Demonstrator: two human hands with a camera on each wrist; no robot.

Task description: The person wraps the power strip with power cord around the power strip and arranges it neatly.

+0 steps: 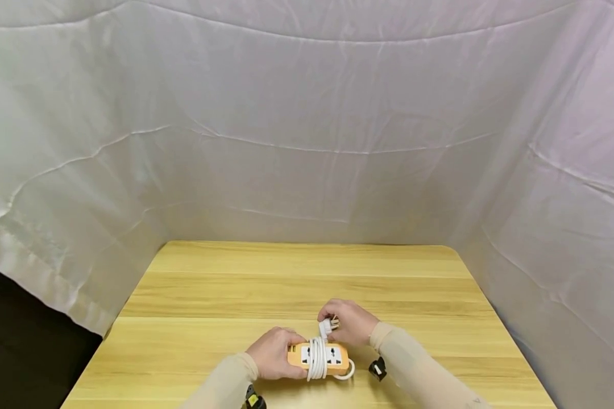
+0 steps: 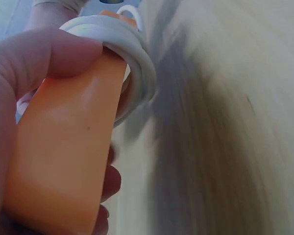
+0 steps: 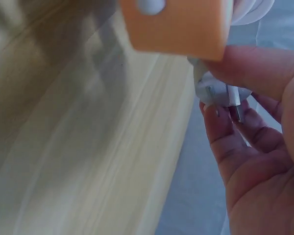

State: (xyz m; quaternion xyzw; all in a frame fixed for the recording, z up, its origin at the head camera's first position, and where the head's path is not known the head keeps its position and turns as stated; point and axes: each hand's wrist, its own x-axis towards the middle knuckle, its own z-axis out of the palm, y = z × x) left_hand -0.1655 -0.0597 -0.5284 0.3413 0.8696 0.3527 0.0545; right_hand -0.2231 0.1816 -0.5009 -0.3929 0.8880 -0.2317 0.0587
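Observation:
An orange power strip [image 1: 341, 357] with white socket faces has its white cord [image 1: 317, 359] wound several times around the middle. My left hand [image 1: 276, 353] grips the strip's left end, thumb on one long side and fingers on the other, as the left wrist view shows on its orange casing [image 2: 73, 142]. My right hand [image 1: 352, 321] pinches the white plug [image 1: 325, 328] at the cord's end, just beyond the strip. In the right wrist view the metal pins of the plug [image 3: 220, 93] point toward the palm. A short cord loop leaves the strip's right end.
Under the hands lies a wooden table [image 1: 225, 295] with light grain. Pale cloth curtains [image 1: 307, 187] stand behind it and along both sides. Dark wrist gear [image 1: 377, 368] shows near the right forearm, and more near the left.

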